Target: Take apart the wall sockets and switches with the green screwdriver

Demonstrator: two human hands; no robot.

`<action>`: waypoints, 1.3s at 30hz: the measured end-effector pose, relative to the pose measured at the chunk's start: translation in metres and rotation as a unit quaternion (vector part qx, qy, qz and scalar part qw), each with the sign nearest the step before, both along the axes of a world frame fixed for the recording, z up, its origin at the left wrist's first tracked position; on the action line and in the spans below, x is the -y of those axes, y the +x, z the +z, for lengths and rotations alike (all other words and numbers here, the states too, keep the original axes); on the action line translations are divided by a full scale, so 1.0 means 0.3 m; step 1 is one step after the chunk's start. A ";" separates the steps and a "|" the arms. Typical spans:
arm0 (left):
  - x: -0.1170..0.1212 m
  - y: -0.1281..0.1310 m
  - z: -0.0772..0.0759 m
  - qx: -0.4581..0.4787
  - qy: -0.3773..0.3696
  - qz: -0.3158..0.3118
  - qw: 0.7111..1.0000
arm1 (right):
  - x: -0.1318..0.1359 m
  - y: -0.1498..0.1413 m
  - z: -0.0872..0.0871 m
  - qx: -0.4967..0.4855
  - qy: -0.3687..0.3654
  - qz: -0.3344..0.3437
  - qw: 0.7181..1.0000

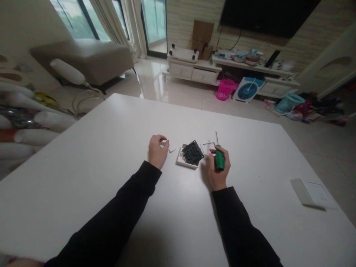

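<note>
My right hand [218, 167] is closed round the green handle of a screwdriver [218, 157], whose thin shaft points away from me. My left hand [157, 150] is curled in a pinch on a small pale piece I cannot make out, resting on the white table [111, 148]. Between the hands lies a white switch plate [185, 161] with a black square module [193, 152] sitting tilted on top of it. A small white part [172, 150] lies just right of my left hand, and a thin frame piece [209, 144] lies beside the screwdriver shaft.
A white rectangular plate [313, 193] lies near the table's right edge. Beyond the table are a grey sofa [89, 59], a low white TV cabinet [194, 70], a pink basket [226, 89], a fan [247, 89] and a teal basket [289, 102] on the floor.
</note>
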State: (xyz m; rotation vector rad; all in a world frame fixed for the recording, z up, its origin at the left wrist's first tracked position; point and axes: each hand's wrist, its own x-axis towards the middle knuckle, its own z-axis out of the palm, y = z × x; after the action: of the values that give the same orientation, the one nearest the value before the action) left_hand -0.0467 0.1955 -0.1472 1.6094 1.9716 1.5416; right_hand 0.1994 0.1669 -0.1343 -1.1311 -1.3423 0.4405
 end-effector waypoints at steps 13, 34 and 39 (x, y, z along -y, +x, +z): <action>0.091 0.104 0.061 -0.046 0.038 -0.288 0.956 | 0.011 -0.017 -0.012 -0.024 -0.042 0.069 0.996; 0.076 0.121 0.028 -0.040 -0.028 -0.259 0.965 | 0.026 -0.031 0.003 0.070 0.010 0.047 0.996; 0.073 0.116 -0.001 -0.062 -0.055 -0.264 0.961 | 0.028 -0.036 0.001 0.078 0.024 0.040 0.996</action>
State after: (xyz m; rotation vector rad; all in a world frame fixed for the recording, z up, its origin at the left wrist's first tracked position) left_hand -0.0118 0.1735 -0.1476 2.0075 1.4664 1.1279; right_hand 0.1887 0.1585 -0.1340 -1.0910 -1.5305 0.3823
